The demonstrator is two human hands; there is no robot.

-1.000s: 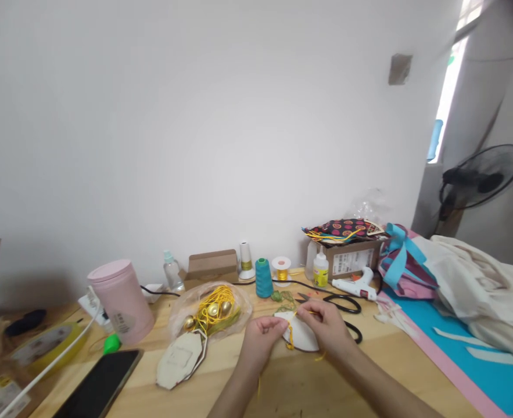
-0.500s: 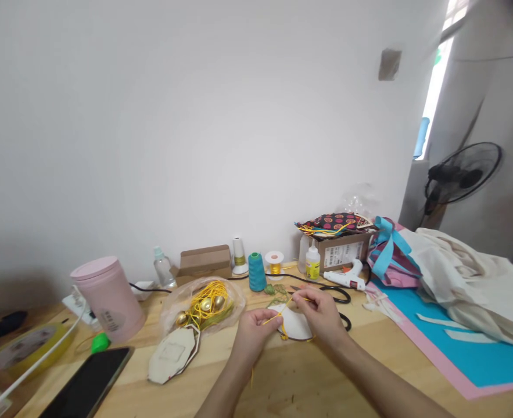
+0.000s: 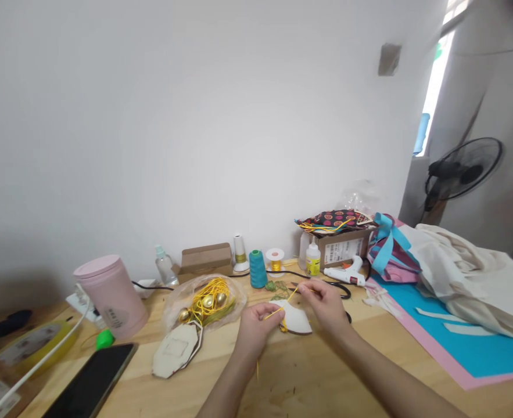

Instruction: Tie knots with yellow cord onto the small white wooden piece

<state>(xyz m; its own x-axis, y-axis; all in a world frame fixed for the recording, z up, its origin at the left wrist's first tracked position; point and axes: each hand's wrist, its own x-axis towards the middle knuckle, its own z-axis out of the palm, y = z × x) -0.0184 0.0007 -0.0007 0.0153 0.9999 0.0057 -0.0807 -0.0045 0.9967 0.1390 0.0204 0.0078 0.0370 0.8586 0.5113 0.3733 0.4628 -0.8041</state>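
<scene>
My left hand (image 3: 262, 322) pinches a yellow cord (image 3: 293, 294) between thumb and fingertips, and a tail of it hangs below my wrist. Up and to the right, my right hand (image 3: 323, 303) is closed on the same cord, which runs in a short straight line between both hands. A knotted bit of the cord lies by a white fan-shaped piece (image 3: 296, 318) with a dark edge, under and between my hands. Behind my right hand, the black-handled scissors (image 3: 341, 289) are partly hidden. Some tangled green thread (image 3: 277, 286) lies just beyond the white piece.
A plastic bag (image 3: 234, 310) holds gold bells and yellow cord, beside pale octagonal pieces (image 3: 175, 350). Behind stand a teal thread cone (image 3: 257, 270), a glue bottle (image 3: 312, 259) and a glue gun (image 3: 347, 273). Leftward are a pink cup (image 3: 110, 296) and a phone (image 3: 93, 380).
My hands have drawn slightly apart, and the cord stretches between them. My right hand has shifted off the white piece, showing more of it. The view has turned a little to the right.
</scene>
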